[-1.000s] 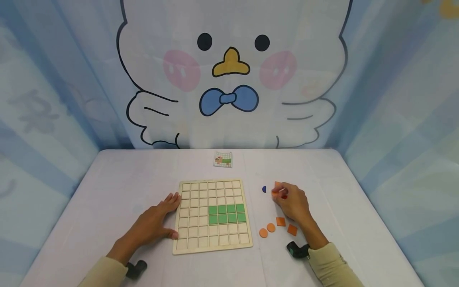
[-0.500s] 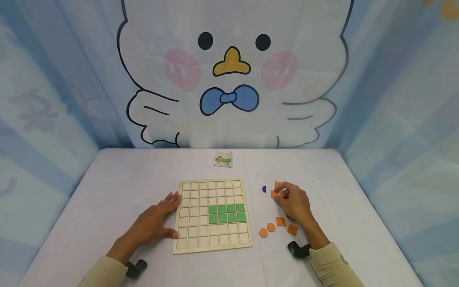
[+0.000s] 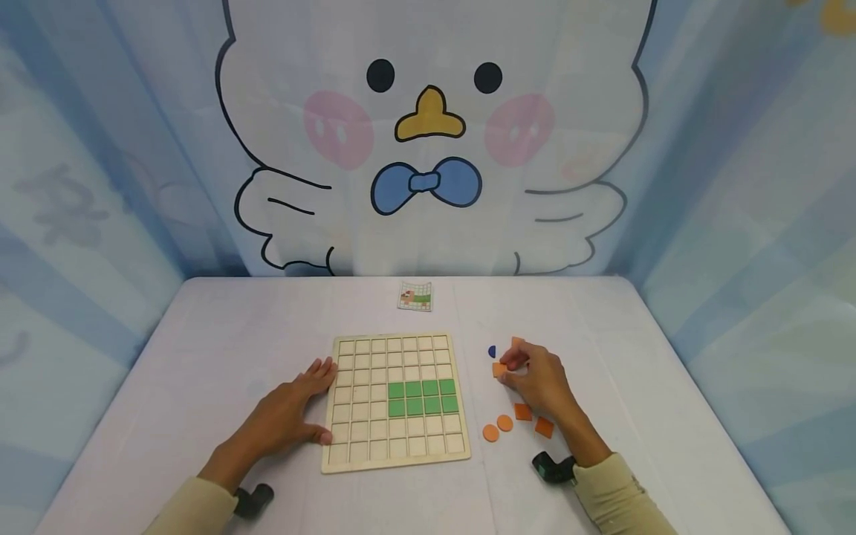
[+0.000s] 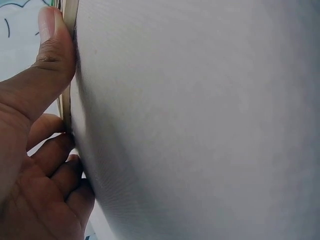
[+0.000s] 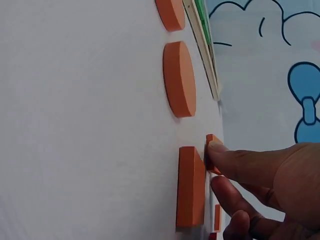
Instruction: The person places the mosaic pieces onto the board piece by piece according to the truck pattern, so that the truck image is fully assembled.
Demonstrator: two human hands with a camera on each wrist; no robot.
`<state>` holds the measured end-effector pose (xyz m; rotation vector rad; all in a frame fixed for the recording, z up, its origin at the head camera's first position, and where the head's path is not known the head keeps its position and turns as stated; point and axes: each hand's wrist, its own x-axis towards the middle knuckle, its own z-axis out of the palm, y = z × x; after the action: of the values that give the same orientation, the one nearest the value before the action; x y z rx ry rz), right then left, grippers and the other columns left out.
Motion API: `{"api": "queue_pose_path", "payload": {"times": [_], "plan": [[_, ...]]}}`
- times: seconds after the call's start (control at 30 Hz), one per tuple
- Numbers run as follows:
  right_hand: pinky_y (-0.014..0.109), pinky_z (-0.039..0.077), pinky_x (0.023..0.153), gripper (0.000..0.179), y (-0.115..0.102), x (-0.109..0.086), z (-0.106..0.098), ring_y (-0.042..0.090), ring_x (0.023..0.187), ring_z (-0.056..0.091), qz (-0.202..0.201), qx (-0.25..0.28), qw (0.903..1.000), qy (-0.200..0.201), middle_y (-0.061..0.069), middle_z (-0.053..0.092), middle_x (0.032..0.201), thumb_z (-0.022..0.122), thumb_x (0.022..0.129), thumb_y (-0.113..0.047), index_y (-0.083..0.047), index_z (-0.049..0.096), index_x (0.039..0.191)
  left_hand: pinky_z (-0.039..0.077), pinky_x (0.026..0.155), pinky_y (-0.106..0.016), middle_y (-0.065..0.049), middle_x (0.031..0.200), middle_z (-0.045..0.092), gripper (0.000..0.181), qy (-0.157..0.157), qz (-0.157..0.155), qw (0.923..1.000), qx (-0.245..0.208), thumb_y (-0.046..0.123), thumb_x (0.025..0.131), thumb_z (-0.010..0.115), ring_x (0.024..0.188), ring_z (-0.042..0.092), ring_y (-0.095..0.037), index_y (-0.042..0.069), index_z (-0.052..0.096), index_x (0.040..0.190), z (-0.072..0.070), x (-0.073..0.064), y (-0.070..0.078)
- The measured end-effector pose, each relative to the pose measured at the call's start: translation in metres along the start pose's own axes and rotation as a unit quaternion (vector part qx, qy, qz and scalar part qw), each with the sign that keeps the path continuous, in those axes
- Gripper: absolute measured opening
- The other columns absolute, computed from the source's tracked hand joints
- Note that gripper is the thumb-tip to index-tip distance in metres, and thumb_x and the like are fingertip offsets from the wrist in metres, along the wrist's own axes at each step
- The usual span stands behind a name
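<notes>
My right hand (image 3: pixel 540 379) pinches an orange square tile (image 3: pixel 498 370) between thumb and fingers. In the right wrist view the thumb presses the near edge of that orange tile (image 5: pixel 212 155). A pale wooden grid board (image 3: pixel 361 459) lies in the middle of the table, with two rows of green square tiles (image 3: pixel 431 407) set in its right half. My left hand (image 3: pixel 286 416) rests along the board's left edge, fingers and thumb spread. From the left wrist, the left hand's thumb (image 4: pixel 52 55) shows against the side of the board.
Right of the board lie orange discs (image 3: pixel 491 432), more orange squares (image 3: pixel 545 427) and a dark blue half-disc (image 3: pixel 492 351). Another orange tile (image 3: pixel 517 342) is partly behind the right hand. A small picture card (image 3: pixel 415 296) lies beyond the board. Curtains enclose the table.
My right hand has shifted left and slightly toward me, with the orange square tile sliding left toward the board. The left hand and the board have stayed put.
</notes>
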<state>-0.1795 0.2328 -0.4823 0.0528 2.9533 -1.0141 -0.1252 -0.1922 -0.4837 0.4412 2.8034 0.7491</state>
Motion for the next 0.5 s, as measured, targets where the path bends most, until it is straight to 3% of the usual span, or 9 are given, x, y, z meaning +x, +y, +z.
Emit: {"api": "queue_pose_path", "payload": {"times": [0.2, 0.5], "plan": [[0.039, 0.051, 0.089, 0.023, -0.009, -0.001, 0.002, 0.022, 0.097, 0.061, -0.012, 0.005, 0.9996, -0.024, 0.001, 0.073, 0.099, 0.088, 0.085, -0.008, -0.018, 0.076, 0.101, 0.031, 0.128, -0.064, -0.011, 0.174, 0.028, 0.121, 0.001, 0.001, 1.0000, -0.004, 0.040, 0.065, 0.096, 0.163, 0.026, -0.038, 0.006, 0.036, 0.165, 0.001, 0.000, -0.001], [0.027, 0.046, 0.071, 0.017, -0.021, -0.003, 0.004, 0.016, 0.081, 0.057, -0.038, 0.023, 0.9978, -0.048, -0.001, 0.067, 0.084, 0.088, 0.085, -0.006, -0.019, 0.077, 0.090, 0.031, 0.128, -0.063, -0.011, 0.174, 0.029, 0.121, 0.006, 0.007, 1.0000, -0.001, 0.042, 0.065, 0.095, 0.163, 0.026, -0.038, 0.006, 0.036, 0.164, 0.000, 0.000, -0.001]]}}
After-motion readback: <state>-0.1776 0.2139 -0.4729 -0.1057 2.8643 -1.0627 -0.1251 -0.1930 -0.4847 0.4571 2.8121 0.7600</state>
